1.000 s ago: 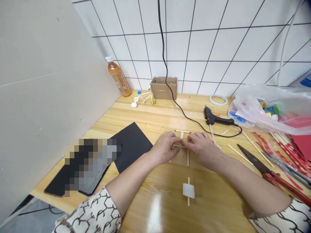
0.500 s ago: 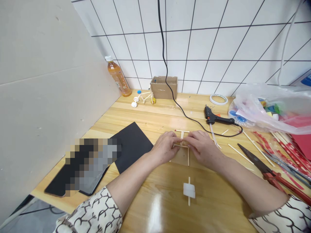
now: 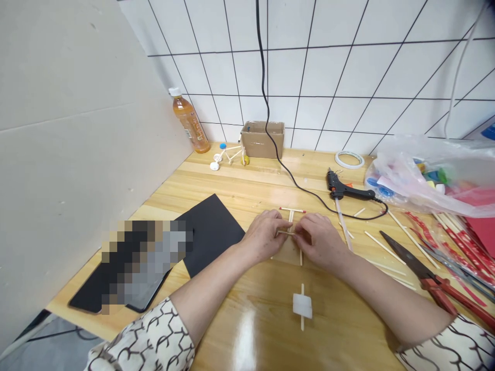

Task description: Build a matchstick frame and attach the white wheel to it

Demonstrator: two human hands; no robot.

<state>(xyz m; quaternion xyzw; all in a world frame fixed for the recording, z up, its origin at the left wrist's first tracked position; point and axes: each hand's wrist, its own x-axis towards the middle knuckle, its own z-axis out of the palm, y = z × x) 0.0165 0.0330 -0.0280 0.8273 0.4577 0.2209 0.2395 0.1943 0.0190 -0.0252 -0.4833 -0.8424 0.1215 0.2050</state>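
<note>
A small frame of thin wooden sticks lies on the table between my hands, its far crosspiece tipped red at both ends. My left hand pinches the left end of a short near cross stick on it, with the index finger reaching over the frame. At the right end of that same stick, the fingertips of my right hand are closed. Part of the frame is hidden under my fingers. One leg stick extends toward me. Closer still, a pair of white bottle caps sits on a short stick.
Along the back stand a drink bottle, a stick-and-cap model and a cardboard box. To the right are a glue gun, tape roll, plastic bag, loose sticks and shears. Black card and phones lie left.
My right fingers have drawn back slightly from the frame's middle onto the near cross stick's right end. The far crosspiece's right tip now shows. My left hand is nearly still.
</note>
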